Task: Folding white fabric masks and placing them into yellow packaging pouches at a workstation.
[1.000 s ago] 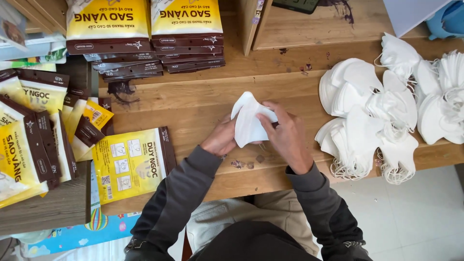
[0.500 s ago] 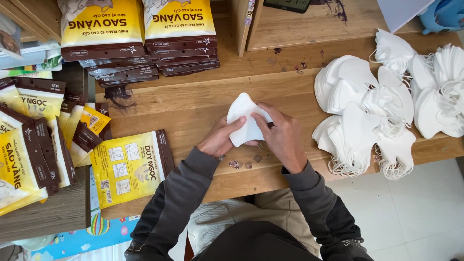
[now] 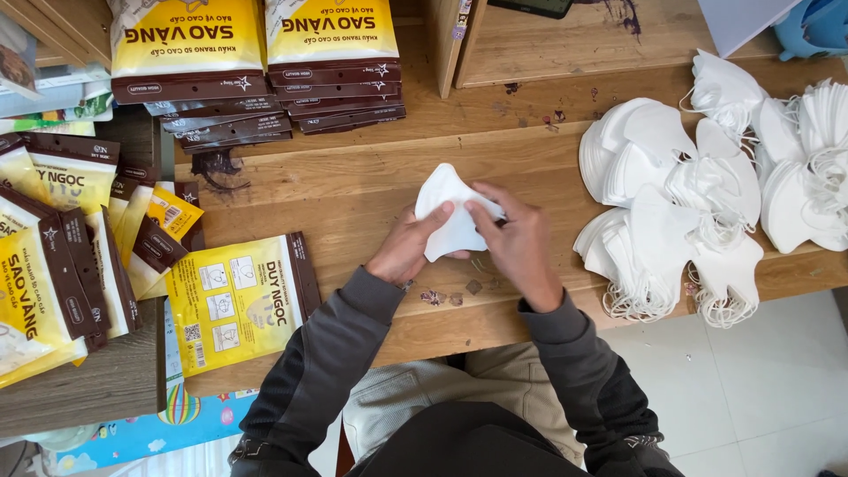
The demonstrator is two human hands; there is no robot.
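Both hands grip one white face mask (image 3: pixel 450 216) just above the wooden worktop (image 3: pixel 353 190): left hand (image 3: pixel 408 252) fingers and right hand (image 3: pixel 521 247) fingers are pinched on its folded edges. Risk: uneven pulling could crease the mask or let it slip onto the worktop's stained boards.

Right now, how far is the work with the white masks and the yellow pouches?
Done: none shows as packed. In hand: the left hand and right hand hold one white mask over the wooden table. Left: big mask piles lie loose, and a flat yellow pouch waits beside them.
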